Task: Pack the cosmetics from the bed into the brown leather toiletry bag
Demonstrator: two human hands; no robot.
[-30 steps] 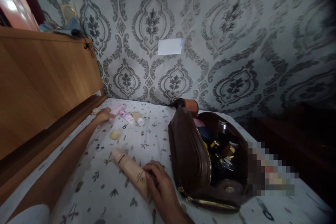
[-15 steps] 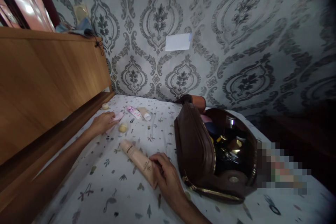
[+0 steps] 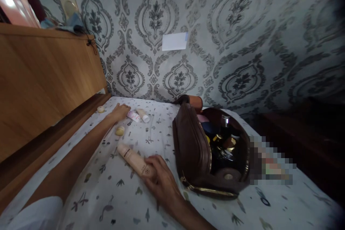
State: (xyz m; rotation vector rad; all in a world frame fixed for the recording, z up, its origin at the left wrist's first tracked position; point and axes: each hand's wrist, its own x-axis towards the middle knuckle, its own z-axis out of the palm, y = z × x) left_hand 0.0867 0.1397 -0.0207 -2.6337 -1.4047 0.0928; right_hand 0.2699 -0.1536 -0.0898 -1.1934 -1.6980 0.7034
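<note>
My right hand (image 3: 159, 179) rests on the near end of a long beige tube (image 3: 132, 159) lying on the patterned sheet (image 3: 113, 194), fingers curled over it. My left hand (image 3: 120, 111) reaches far across the sheet and lies on a small pink tube (image 3: 133, 116); its fingers are partly hidden. Beside that lies a beige tube with a white cap (image 3: 142, 115). A small round cream jar (image 3: 120, 130) sits just below my left hand. An open brown leather toiletry bag (image 3: 194, 151) stands to the right of my right hand, holding bottles (image 3: 223, 143).
A wooden headboard (image 3: 45, 82) runs along the left. Another small round jar (image 3: 100, 109) lies near its ledge. Patterned wallpaper (image 3: 215, 43) with a white card (image 3: 174, 41) stands behind. An orange-brown container (image 3: 195, 101) lies behind the bag. A blurred patch sits right of the bag.
My left hand drew back with a pink tube, then reached out again to the tubes at the far side. My right hand stays on the long beige tube.
</note>
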